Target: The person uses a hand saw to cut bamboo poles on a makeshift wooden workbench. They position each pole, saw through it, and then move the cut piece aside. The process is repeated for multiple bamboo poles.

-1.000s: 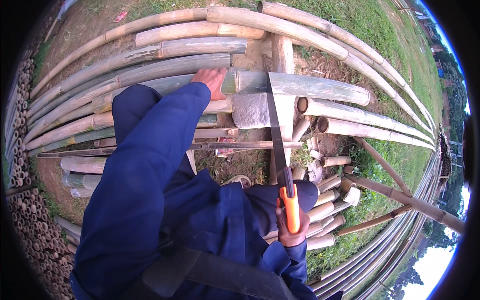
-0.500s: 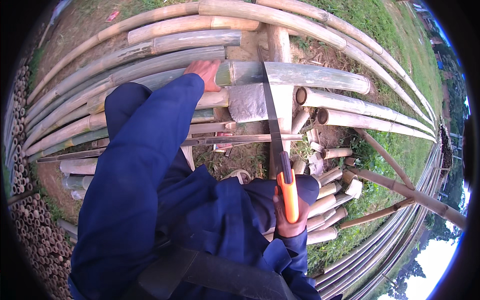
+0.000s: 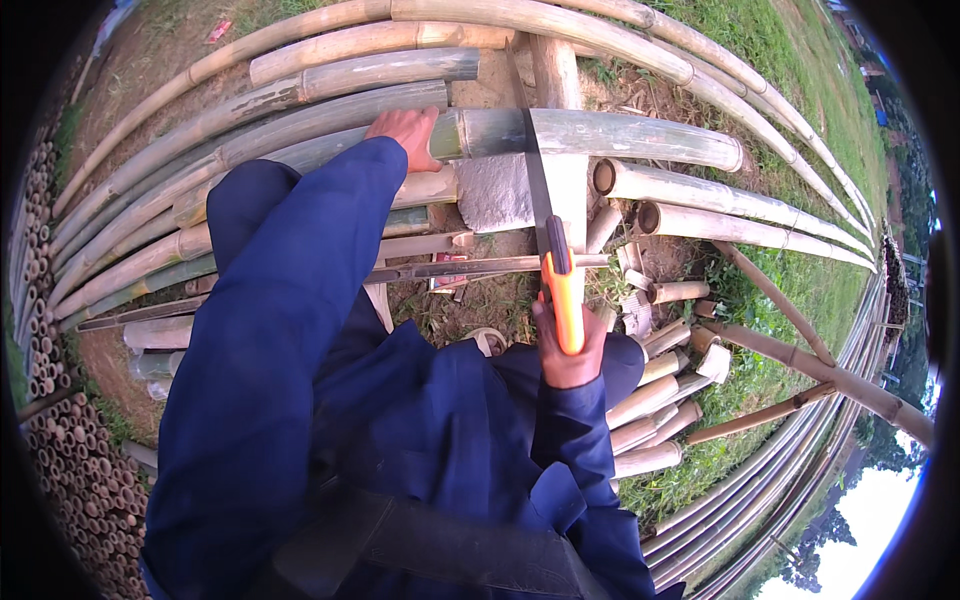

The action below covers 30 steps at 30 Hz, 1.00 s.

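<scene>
Saw (image 3: 541, 190) across bamboo pole (image 3: 490, 132) atop log (image 3: 555, 72), orange grip (image 3: 565, 308) now nearer pole vs. a sec. ago: likely fwd. stroke. R hand (image 3: 572, 362) wraps grip; L hand (image 3: 406, 137) clasps pole, left of blade.

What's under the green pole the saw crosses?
A beam shows beyond the pole and again nearer, so it likely runs beneath. A pale slab shows at the near edge. The pole covers any contact and the slab's reach under it.

An orange-handled saw (image 3: 539, 182) crosses a thick, greenish bamboo pole (image 3: 625, 137).
</scene>
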{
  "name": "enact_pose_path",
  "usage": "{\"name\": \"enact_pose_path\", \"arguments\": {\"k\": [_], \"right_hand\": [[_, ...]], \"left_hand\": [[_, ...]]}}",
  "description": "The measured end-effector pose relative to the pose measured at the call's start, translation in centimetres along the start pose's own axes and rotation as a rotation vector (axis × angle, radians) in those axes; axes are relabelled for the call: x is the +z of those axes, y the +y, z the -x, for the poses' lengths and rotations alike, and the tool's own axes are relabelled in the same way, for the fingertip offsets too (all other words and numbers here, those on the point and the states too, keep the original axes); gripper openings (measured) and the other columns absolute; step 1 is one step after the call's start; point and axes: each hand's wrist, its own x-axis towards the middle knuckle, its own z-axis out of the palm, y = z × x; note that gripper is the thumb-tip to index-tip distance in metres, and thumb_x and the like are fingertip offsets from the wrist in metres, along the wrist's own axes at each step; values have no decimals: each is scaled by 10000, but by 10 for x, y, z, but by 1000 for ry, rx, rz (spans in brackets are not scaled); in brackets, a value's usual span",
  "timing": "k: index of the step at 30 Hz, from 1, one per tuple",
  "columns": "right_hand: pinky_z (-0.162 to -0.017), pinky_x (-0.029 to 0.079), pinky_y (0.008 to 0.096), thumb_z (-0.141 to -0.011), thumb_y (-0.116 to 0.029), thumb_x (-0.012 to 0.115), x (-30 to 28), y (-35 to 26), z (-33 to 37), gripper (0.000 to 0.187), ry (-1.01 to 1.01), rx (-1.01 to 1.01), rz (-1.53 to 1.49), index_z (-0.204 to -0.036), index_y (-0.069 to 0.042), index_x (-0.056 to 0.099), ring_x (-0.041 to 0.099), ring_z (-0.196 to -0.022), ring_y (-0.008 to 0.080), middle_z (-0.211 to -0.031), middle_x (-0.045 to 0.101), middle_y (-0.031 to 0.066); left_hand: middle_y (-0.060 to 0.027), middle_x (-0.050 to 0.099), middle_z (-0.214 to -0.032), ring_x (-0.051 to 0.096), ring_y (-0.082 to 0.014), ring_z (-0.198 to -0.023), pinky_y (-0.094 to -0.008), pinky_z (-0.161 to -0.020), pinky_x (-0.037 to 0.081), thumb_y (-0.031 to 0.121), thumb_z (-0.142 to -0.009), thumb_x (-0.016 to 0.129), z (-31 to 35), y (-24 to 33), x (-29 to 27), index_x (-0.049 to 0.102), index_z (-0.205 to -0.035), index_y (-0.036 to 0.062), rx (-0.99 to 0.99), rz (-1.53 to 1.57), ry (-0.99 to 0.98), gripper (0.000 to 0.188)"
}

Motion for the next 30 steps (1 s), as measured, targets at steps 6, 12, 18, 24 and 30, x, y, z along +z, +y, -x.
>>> {"name": "enact_pose_path", "arguments": {"k": [6, 12, 18, 24, 30], "right_hand": [[-639, 503, 320, -928, -80, 748, -27, -3, 33, 155, -41, 48, -42, -995, 45, 685, 586, -652, 157, -750, 663, 107], [-722, 515, 243, -941, -16, 724, -35, -7, 44, 238, -73, 80, -17, -1165, 61, 709, 641, -789, 88, -909, 728, 46], [-637, 479, 299, -938, -56, 738, -10, 8, 16, 144, -81, 97, -48, -1006, 50, 668, 567, -678, 108, -770, 664, 69], [-819, 574, 348, -865, 2, 720, -54, -16, 86, 385, -46, -5, 95, -1244, 47, 675, 771, -953, 286, -1018, 760, 200], [-580, 459, 353, -940, -99, 732, 5, 9, 0, 174, -32, 49, -60, -883, 38, 641, 524, -585, 169, -667, 605, 106]], "left_hand": [[-232, 736, -1087, 715, -393, -1023, -482, -928, 559, 446, -673, 866, 5, -10, -4, 611, -1206, 12, 1, 2, 21, 733], [-236, 733, -1087, 708, -400, -1037, -490, -931, 553, 444, -680, 851, 1, 1, -1, 602, -1209, 19, 0, 16, 8, 723], [-247, 729, -1070, 698, -426, -1029, -506, -924, 545, 441, -671, 849, 4, -7, -2, 582, -1249, 24, -6, 15, -23, 761], [-235, 731, -1102, 705, -398, -1048, -485, -953, 549, 461, -673, 853, -2, 2, -11, 608, -1179, 18, -26, -11, -26, 716], [-239, 730, -1104, 704, -403, -1050, -492, -957, 546, 472, -671, 845, 1, -6, 3, 615, -1185, 3, 17, 6, 27, 733]]}}
